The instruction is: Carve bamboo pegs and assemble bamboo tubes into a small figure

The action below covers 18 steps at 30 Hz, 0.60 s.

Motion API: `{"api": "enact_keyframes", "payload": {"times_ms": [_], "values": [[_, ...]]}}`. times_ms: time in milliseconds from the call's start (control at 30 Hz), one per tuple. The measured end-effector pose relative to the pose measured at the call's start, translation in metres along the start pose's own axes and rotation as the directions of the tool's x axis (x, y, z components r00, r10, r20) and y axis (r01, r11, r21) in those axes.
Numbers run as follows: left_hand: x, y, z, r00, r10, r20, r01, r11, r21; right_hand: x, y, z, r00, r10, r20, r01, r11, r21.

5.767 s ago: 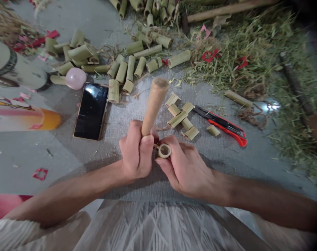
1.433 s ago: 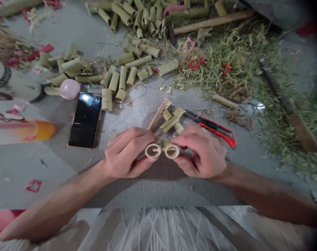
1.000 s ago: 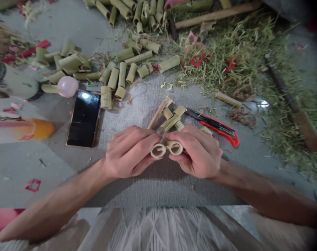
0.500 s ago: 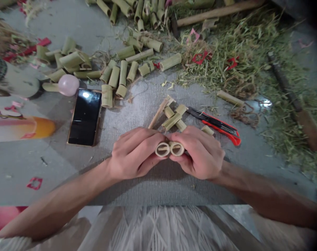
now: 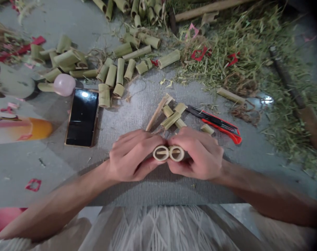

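Observation:
My left hand [image 5: 136,155] is closed around one hollow bamboo tube [image 5: 161,159], and my right hand [image 5: 197,153] around a second bamboo tube [image 5: 176,158]. The tubes lie side by side, touching, their open ends facing me. A thin flat strip shows inside each opening. My fingers hide most of the tubes' length. Just beyond my hands lie several split bamboo pieces [image 5: 171,120], some crossed over each other, and a slim bamboo stick [image 5: 156,114]. A red and black utility knife [image 5: 218,125] rests beyond my right hand.
A phone [image 5: 82,116] lies to the left, beside a pink ball-shaped thing [image 5: 64,84] and an orange-tipped bottle [image 5: 39,128]. Cut bamboo tubes [image 5: 111,75] are scattered farther back. Green shavings [image 5: 226,38] and a long wooden-handled tool [image 5: 311,122] cover the right side.
Both hands and the two tubes have tilted slightly, so the openings sit a little lower and look rounder. The grip on each tube is unchanged; the whole view has shifted slightly.

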<state>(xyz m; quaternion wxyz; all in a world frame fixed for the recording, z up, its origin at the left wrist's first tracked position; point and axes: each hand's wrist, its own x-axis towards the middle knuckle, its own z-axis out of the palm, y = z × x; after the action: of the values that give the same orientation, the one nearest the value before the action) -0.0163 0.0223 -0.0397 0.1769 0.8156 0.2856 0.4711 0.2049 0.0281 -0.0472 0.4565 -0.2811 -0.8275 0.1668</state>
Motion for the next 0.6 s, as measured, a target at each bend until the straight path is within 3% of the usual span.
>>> {"api": "enact_keyframes", "payload": {"times_ms": [167, 433, 600], "values": [[0.0008, -0.0047, 0.0022, 0.997, 0.066, -0.032, -0.066, 0.998, 0.004, -0.0034, 0.0004, -0.0004, 1.0, -0.013, -0.001, 0.013, 0.999, -0.031], [0.0021, -0.0015, 0.0011, 0.998, 0.054, -0.024, -0.053, 0.998, 0.043, 0.0006, -0.002, -0.0008, 1.0, -0.013, 0.012, 0.012, 0.999, 0.035], [0.0008, -0.005, 0.0035, 0.995, 0.077, -0.067, -0.072, 0.995, 0.074, -0.0007, -0.0013, -0.0013, 1.0, 0.003, 0.006, -0.003, 1.0, -0.025]]}}
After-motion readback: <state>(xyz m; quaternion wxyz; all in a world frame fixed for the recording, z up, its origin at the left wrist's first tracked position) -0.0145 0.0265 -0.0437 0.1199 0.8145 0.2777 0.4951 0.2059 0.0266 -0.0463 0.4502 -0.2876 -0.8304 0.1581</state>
